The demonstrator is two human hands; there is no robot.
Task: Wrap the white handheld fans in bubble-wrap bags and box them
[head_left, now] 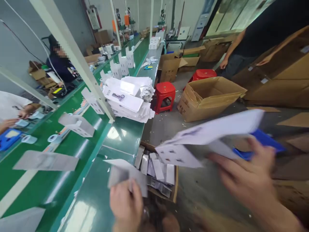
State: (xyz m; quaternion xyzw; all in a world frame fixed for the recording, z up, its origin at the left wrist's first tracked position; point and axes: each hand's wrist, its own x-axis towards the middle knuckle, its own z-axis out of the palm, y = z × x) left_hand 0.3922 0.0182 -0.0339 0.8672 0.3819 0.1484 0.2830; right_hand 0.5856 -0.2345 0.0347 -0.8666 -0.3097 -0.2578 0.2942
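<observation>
My right hand (246,164), at the right, grips a white printed carton (212,132) that is partly unfolded, with holes along one end panel. Blur softens the carton's far edge. Closed around a piece of folded white card (129,174), my left hand (126,199) is over the near edge of the green bench. Between the two hands, lower down, an open cardboard box (176,183) holds several white and grey folded pieces (158,169). A tall stack of flat printed cartons (127,96) lies on the bench ahead of my left hand.
A green conveyor (60,180) runs along the left, carrying white cartons (83,127). A metal post (79,61) rises beside the stack. Red stools (165,93) and a large open cardboard box (210,100) stand on the floor. One person (270,35) stands at right; others sit across the conveyor.
</observation>
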